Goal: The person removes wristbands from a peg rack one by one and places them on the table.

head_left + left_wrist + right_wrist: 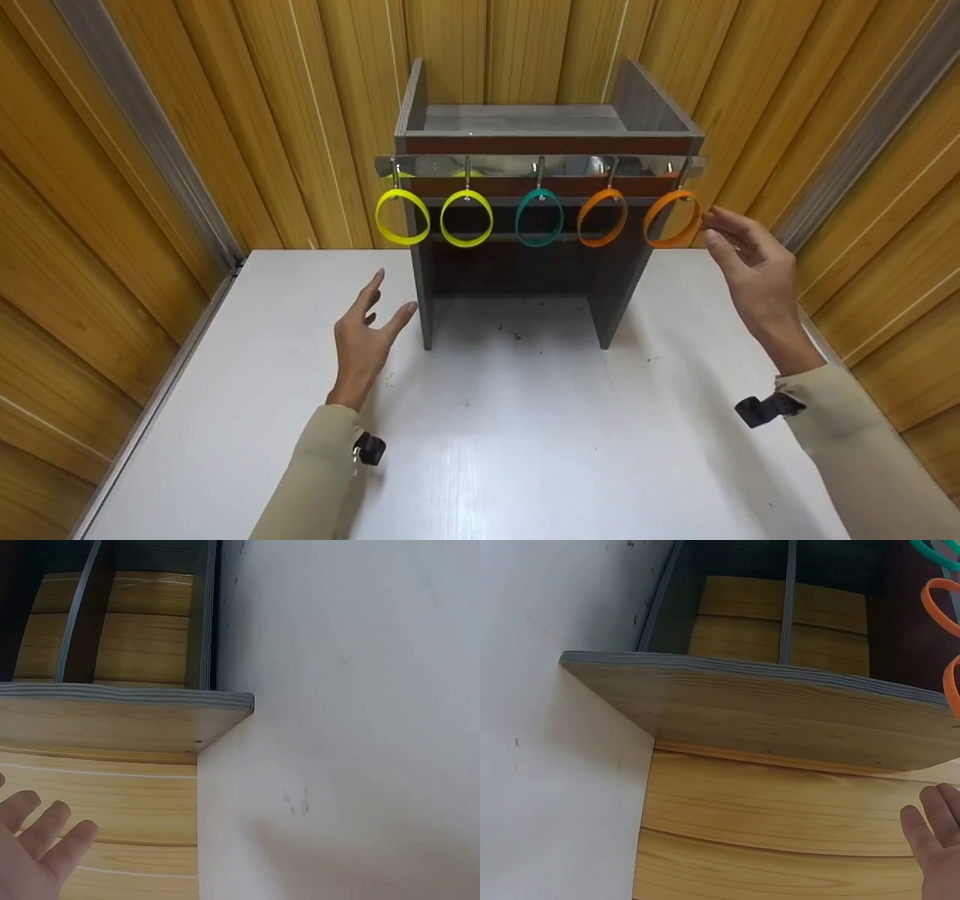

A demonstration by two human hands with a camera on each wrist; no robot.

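Observation:
Two yellow rings [380, 227], a teal ring [519, 227] and two orange rings hang from hooks on a shiny metal strip [502, 165] across the front of a grey wooden shelf unit [420, 292]. My right hand [759, 274] is raised beside the rightmost orange ring [649, 229], its fingertips just right of the rim, with nothing in its grasp. In the right wrist view, the fingers of that hand [939, 829] show below the orange rings. My left hand [364, 345] hovers left of the unit with thumb and fingers spread, holding nothing.
The shelf unit stands on a white table [525, 450] against wood-panelled walls [322, 112]. Its side panel [127, 720] rises near my left hand; the other side panel [757, 705] is near my right. Small dark specks dot the tabletop.

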